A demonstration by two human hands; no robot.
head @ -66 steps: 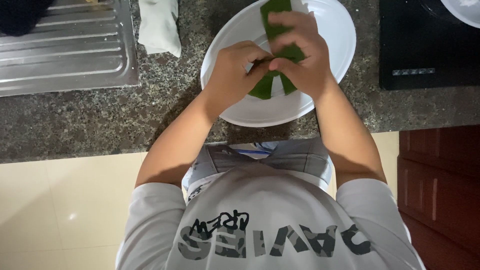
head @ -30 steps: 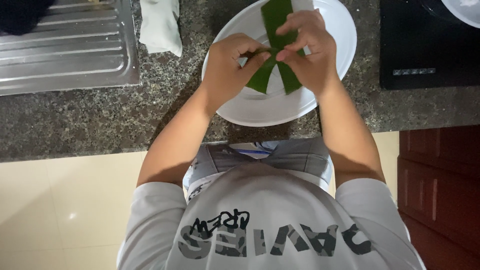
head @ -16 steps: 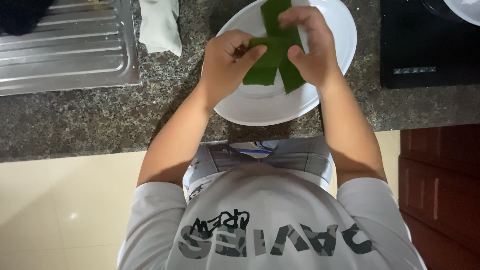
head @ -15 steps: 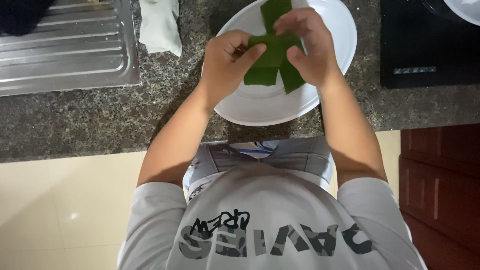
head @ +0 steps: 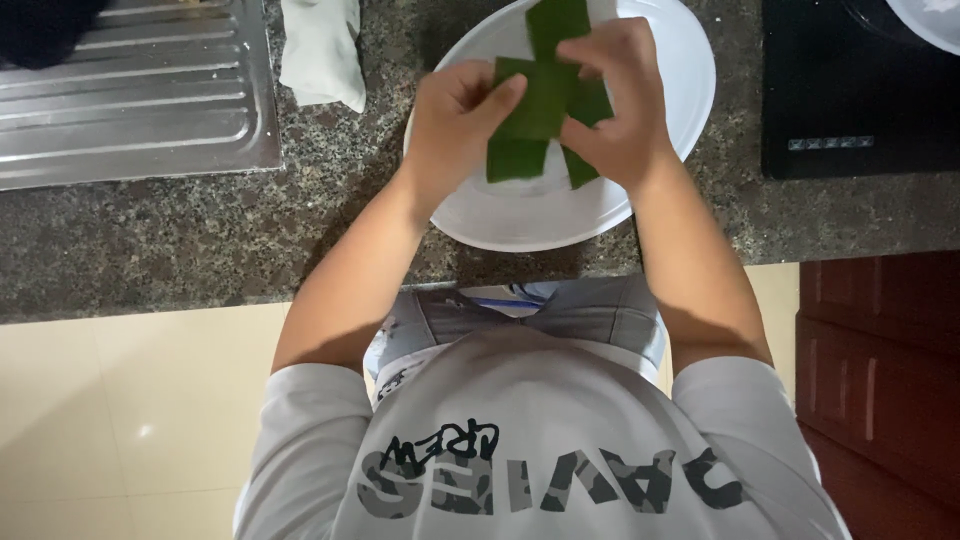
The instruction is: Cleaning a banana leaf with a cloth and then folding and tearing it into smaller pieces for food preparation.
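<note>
Green leaf strips (head: 540,100), two hands' grip.

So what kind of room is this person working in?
Most likely a home kitchen: a speckled stone counter with a steel sink drainboard, a black cooktop, and a white plate under both hands folding green leaf strips.

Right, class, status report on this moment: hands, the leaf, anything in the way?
Left hand and right hand both gripping crossed green leaf strips. Held above white plate. Nothing in the way.
</note>
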